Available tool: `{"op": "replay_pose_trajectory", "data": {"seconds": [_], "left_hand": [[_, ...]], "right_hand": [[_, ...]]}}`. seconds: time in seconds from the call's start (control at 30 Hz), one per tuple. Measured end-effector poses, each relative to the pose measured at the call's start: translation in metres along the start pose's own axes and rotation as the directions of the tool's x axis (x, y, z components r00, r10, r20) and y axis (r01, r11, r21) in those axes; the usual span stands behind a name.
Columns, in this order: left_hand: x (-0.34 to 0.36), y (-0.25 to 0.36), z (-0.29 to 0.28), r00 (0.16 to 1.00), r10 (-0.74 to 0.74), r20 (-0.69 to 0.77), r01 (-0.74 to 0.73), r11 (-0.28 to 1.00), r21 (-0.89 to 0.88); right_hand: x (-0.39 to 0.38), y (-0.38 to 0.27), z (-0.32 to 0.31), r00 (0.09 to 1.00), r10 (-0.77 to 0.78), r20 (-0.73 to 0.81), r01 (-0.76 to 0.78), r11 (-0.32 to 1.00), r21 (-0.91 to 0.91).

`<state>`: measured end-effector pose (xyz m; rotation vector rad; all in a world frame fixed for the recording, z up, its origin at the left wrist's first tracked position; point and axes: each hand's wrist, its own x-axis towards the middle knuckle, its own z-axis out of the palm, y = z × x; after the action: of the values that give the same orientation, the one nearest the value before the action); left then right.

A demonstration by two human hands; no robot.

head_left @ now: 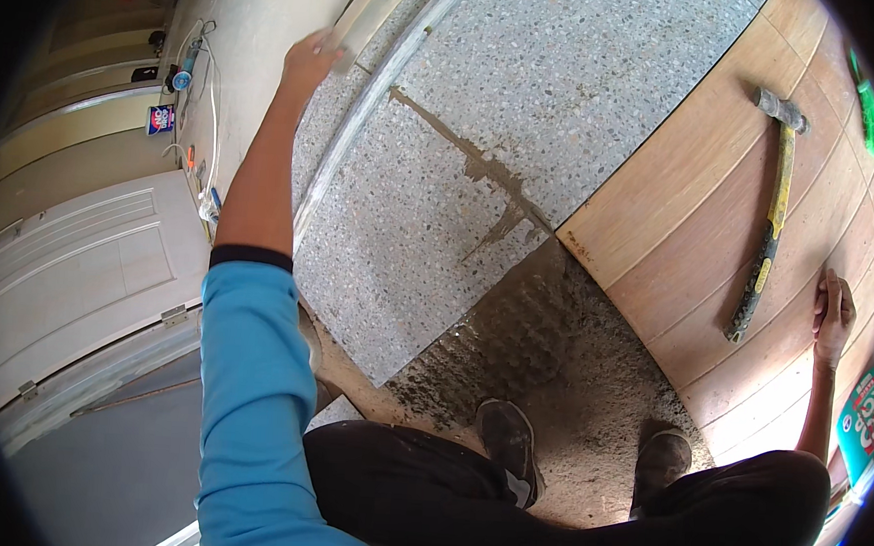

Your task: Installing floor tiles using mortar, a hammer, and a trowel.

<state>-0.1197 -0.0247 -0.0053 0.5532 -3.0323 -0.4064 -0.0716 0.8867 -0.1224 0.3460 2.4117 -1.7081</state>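
Observation:
At the upper left, my left arm stretches out in a blue sleeve. My left hand point(315, 57) is closed around the near end of a long, flat pale strip point(378, 7), and both are a little blurred. Below it lie grey speckled tiles point(400, 216) with wet mortar smeared along a joint. On the right, my right hand point(834, 315) hangs low over the wood-look tiles point(696, 214), its fingers loosely bent and slightly apart, with nothing visible in them. A hammer point(779, 209) with a yellow and black handle lies to the left of that hand.
Between my shoes point(509, 443) and the tiles is a patch of ridged wet mortar point(514, 323). A long pale bar point(367, 109) crosses the speckled tiles. A green brush point(872, 119) and a green bag point(863, 419) are at the right. Cables point(210, 109) and a white door point(108, 253) stand left.

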Motion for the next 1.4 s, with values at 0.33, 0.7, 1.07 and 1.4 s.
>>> {"op": "replay_pose_trajectory", "data": {"seconds": [0.33,0.7,1.07,1.4], "left_hand": [[0.012,0.021,0.002,0.999,0.003,0.052,-0.011,0.988,0.151],[-0.129,-0.123,-0.056,0.848,-0.468,0.248,0.321,0.826,0.464],[-0.167,-0.132,-0.046,0.919,-0.355,0.174,0.333,0.932,0.140],[-0.209,0.081,-0.119,0.995,0.066,0.076,-0.092,0.900,0.427]], "right_hand": [[0.002,-0.003,0.001,1.000,0.021,-0.015,-0.021,1.000,-0.020],[0.003,-0.004,0.001,1.000,0.023,-0.006,-0.023,1.000,-0.021],[0.004,-0.008,0.003,0.999,0.034,-0.036,-0.035,0.999,-0.018],[-0.001,-0.018,0.009,0.999,0.039,0.000,-0.039,0.999,-0.008]]}}
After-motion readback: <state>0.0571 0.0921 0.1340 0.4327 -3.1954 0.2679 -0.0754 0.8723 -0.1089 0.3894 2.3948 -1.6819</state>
